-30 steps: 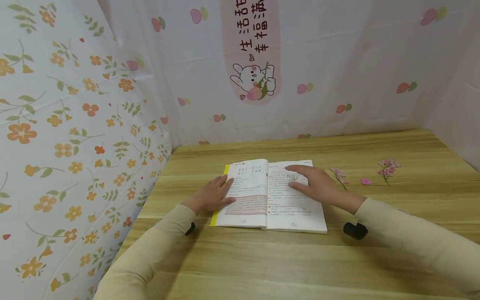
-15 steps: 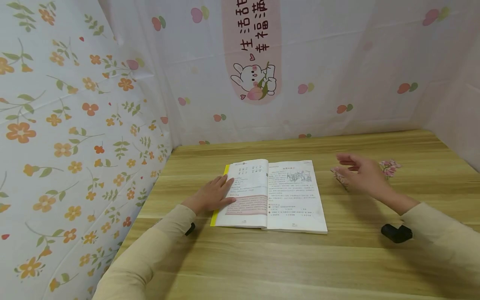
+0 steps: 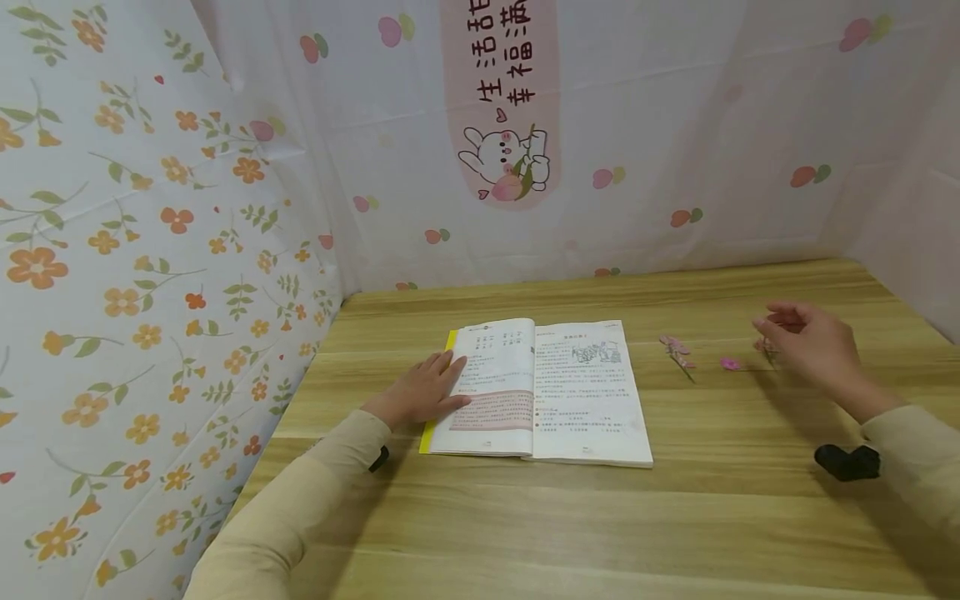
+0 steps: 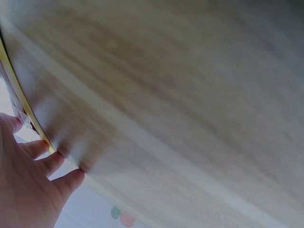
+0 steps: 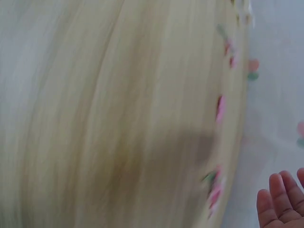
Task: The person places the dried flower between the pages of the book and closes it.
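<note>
An open book [image 3: 585, 392] with a yellow cover edge lies on the wooden table. My left hand [image 3: 420, 390] rests on its left page with fingers spread; the left wrist view shows those fingertips [image 4: 71, 180] by the book's yellow edge. My right hand [image 3: 817, 346] is over a pink flower sprig [image 3: 765, 357] and partly hides it. In the right wrist view, the right fingers [image 5: 280, 198] extend, apart from the sprig [image 5: 215, 192] on the table. A single pink blossom [image 3: 730, 364] and another pink sprig [image 3: 678, 353] lie between book and right hand.
The wooden table [image 3: 525, 533] meets a printed cloth [image 3: 637, 217] at its back edge. A floral cloth [image 3: 165, 317] hangs along the left side. Black devices are on both wrists, the right one [image 3: 847, 462] more visible.
My right hand has lifted off the book's right page and moved right, past the nearer sprig, to the farthest sprig. The left hand and book have stayed put.
</note>
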Demonstrator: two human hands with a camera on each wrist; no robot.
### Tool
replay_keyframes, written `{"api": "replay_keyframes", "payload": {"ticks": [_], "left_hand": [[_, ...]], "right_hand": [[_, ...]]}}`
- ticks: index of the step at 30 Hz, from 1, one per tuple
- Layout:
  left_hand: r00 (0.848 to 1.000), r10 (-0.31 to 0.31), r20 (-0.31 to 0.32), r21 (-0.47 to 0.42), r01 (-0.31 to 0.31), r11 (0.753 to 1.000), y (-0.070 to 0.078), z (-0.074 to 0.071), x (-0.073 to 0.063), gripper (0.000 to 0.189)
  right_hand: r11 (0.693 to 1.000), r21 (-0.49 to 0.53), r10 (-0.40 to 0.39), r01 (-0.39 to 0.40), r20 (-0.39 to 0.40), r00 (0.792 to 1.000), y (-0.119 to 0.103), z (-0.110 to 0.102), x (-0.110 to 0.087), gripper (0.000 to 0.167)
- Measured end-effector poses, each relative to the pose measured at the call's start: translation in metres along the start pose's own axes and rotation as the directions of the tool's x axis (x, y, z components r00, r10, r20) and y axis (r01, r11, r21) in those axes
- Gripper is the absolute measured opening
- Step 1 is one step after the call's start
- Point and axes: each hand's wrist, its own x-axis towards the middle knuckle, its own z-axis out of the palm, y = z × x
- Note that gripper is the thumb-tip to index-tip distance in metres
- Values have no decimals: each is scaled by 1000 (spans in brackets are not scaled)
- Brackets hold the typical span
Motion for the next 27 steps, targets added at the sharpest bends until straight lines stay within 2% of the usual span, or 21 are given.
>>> {"api": "replay_keyframes", "payload": {"ticks": [5, 10, 17, 27], "left_hand": [[1000, 2, -4, 0, -2, 1000, -1, 1, -1, 78], [1000, 1, -12, 9, -1, 1000, -1, 1, 0, 78], [1000, -5, -16, 4, 5, 1000, 1, -1, -1, 77], [1000, -15, 0, 7, 15, 1000, 1, -1, 0, 77]], "right_hand": [[999, -17, 31, -31, 1, 1000, 19, -3, 3, 58], [994, -18, 108, -107, 51, 993, 36, -3, 3, 65], [982, -25, 188, -186, 114, 976, 50, 0, 3, 63], [984, -6, 177, -178, 160, 971, 51, 3, 4, 59]]}}
